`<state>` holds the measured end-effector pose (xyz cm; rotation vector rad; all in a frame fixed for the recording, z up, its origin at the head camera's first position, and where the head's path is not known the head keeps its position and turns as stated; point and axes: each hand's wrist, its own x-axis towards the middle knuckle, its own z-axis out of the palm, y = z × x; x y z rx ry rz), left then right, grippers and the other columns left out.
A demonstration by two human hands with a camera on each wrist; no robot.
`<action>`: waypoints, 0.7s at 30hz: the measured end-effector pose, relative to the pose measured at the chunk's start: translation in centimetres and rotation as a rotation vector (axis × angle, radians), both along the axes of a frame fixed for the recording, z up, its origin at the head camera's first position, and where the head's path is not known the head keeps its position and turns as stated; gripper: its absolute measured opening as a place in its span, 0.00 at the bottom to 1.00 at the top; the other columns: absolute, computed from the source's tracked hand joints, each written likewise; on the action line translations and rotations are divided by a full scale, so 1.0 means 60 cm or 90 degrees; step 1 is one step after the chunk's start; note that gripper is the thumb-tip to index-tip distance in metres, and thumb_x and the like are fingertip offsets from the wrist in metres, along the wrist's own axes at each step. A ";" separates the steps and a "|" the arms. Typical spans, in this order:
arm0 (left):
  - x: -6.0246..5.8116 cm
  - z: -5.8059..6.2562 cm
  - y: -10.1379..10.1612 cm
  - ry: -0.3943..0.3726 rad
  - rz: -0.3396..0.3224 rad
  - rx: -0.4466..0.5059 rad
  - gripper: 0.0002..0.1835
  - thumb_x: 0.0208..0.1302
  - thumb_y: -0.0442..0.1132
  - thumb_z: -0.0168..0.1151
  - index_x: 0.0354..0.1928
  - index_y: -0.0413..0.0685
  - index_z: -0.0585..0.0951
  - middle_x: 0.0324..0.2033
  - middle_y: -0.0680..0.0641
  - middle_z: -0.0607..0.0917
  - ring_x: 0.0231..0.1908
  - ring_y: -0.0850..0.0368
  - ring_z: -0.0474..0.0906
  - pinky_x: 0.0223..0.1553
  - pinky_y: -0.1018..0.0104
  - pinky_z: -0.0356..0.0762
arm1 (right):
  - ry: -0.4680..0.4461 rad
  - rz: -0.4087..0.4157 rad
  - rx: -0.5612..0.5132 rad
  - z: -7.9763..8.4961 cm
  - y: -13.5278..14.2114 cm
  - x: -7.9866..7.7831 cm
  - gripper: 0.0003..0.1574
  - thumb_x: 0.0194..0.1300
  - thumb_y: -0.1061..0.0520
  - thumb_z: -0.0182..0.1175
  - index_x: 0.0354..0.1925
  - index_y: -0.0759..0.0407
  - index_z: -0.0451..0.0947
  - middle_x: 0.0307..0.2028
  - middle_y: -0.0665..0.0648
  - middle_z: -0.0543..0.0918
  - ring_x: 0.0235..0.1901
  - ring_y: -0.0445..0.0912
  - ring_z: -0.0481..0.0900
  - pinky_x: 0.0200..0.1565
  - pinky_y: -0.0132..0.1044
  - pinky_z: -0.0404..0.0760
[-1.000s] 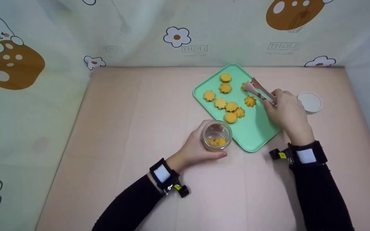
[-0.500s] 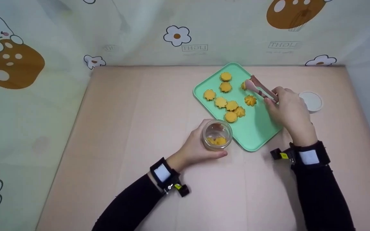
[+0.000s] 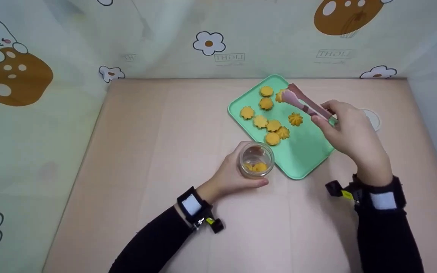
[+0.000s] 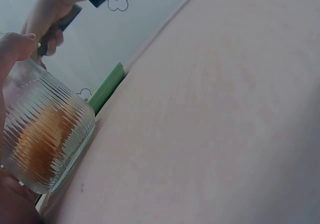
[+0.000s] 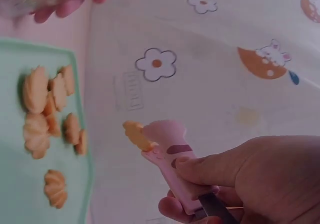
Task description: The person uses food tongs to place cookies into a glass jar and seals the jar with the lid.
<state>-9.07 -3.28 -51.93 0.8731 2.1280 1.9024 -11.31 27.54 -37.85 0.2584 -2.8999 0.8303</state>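
Observation:
My right hand (image 3: pixel 355 132) grips a pair of pink tongs (image 3: pixel 307 101) over the far right part of the green tray (image 3: pixel 298 167). Between the tong tips a yellow flower-shaped cookie (image 5: pixel 136 135) is pinched, raised above the tray in the right wrist view. My left hand (image 3: pixel 230 174) holds a clear glass jar (image 3: pixel 256 151) by its side, mouth up, at the tray's near left edge. A few cookies (image 4: pixel 45 139) lie at the bottom of the ribbed jar. Several more cookies (image 3: pixel 260 121) are spread on the tray.
A white round lid (image 3: pixel 372 119) lies on the table right of the tray, partly hidden behind my right hand. Behind the pale table (image 3: pixel 165 132) hangs a printed curtain (image 3: pixel 157 41) with flowers, and it also runs along the left side.
The tongs have lifted a cookie from the tray's far right edge and carried it slightly up and left. My right wrist has swung right; the left hand and jar stay put.

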 end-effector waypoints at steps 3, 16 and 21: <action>0.000 0.000 0.000 -0.001 0.000 -0.003 0.50 0.49 0.46 0.91 0.73 0.58 0.72 0.64 0.57 0.83 0.67 0.55 0.80 0.74 0.55 0.74 | 0.006 0.032 -0.016 0.025 -0.005 0.024 0.22 0.80 0.49 0.67 0.59 0.64 0.83 0.41 0.63 0.87 0.26 0.50 0.75 0.30 0.42 0.73; 0.001 0.001 -0.001 -0.025 0.006 -0.020 0.52 0.48 0.46 0.91 0.75 0.55 0.71 0.66 0.54 0.83 0.67 0.55 0.79 0.74 0.54 0.74 | -0.012 0.162 -0.029 0.094 -0.027 0.116 0.14 0.72 0.53 0.75 0.54 0.52 0.89 0.32 0.44 0.81 0.27 0.39 0.72 0.24 0.31 0.71; 0.000 0.003 -0.002 -0.035 0.005 -0.026 0.53 0.49 0.46 0.91 0.76 0.55 0.70 0.67 0.54 0.82 0.68 0.54 0.79 0.73 0.54 0.75 | -0.006 0.180 -0.013 0.099 -0.030 0.130 0.15 0.70 0.53 0.77 0.53 0.51 0.90 0.32 0.43 0.80 0.25 0.37 0.70 0.22 0.30 0.69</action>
